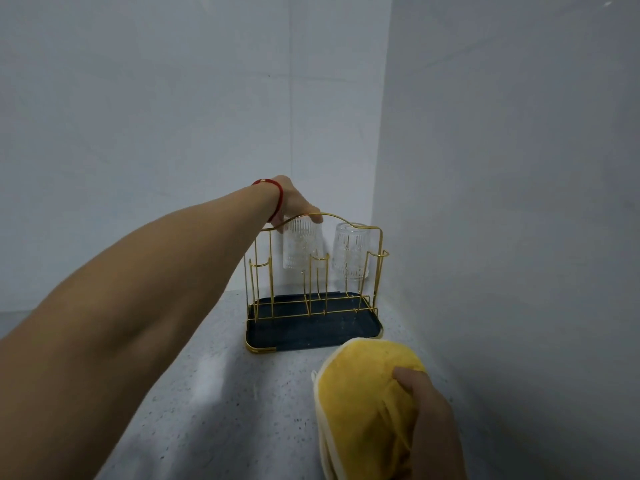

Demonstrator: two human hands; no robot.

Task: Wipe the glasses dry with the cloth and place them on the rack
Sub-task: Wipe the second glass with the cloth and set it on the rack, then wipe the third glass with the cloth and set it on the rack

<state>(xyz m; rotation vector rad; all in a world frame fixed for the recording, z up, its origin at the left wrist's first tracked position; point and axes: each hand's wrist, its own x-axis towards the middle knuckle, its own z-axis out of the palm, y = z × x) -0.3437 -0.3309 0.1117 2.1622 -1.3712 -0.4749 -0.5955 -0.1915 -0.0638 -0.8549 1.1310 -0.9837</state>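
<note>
A: What's nearest?

B: The right hand [427, 420], low at the right, fingers curled round a bunched yellow microfibre cloth with a cream edge [367, 396], held above the speckled grey countertop [214, 393].

A: Any writing or labels?

B: None I can read.

A: And further back?

B: A gold wire rack on a dark navy tray [313, 299] in the corner of the pale grey walls [173, 98]. The left arm reaches out straight, a red string bracelet [275, 195] on its wrist. The left hand [296, 202] grips the base of an upturned ribbed clear glass [299, 245] at a rear peg. A second ribbed clear glass [349, 251] hangs inverted just beside it.
</note>
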